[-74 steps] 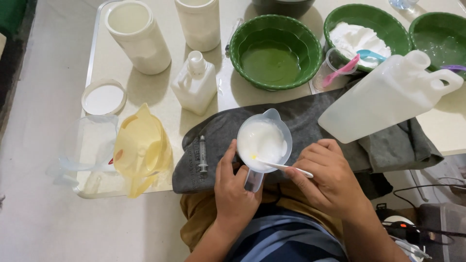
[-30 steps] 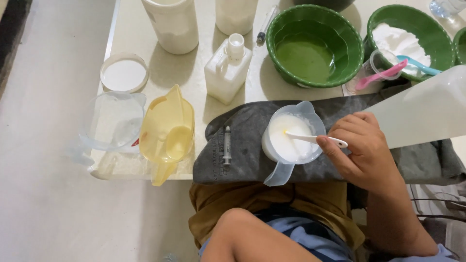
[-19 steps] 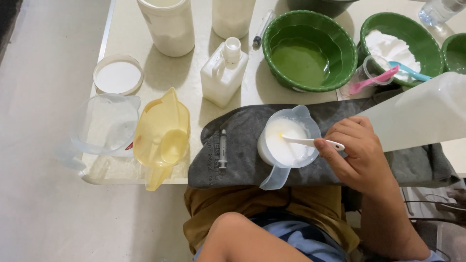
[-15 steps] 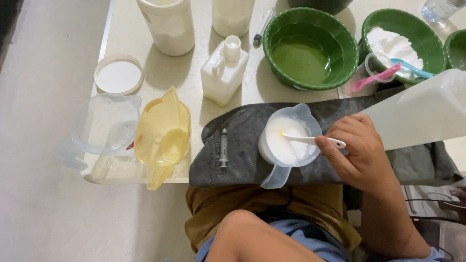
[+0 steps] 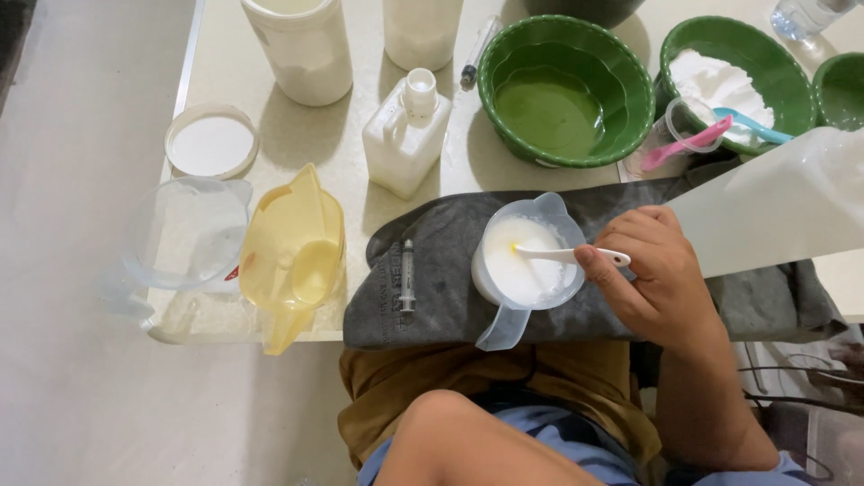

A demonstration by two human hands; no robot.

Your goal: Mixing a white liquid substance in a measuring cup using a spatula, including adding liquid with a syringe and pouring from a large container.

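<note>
One hand (image 5: 657, 279), the right, had its grip clamped on white spoon (image 5: 567, 256), stirring white mix in cup (image 5: 526, 265) just left; steadying seemed needed next.

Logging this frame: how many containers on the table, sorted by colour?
Green bowls: 3
White tubs and bottles: 4
Clear jugs: 2
Yellow jug: 1
Total: 10

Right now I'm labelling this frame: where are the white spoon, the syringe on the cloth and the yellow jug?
white spoon (image 5: 560, 255), head view, on its handle.
syringe (image 5: 407, 275), head view, mid barrel.
yellow jug (image 5: 292, 256), head view, on its body.
</note>
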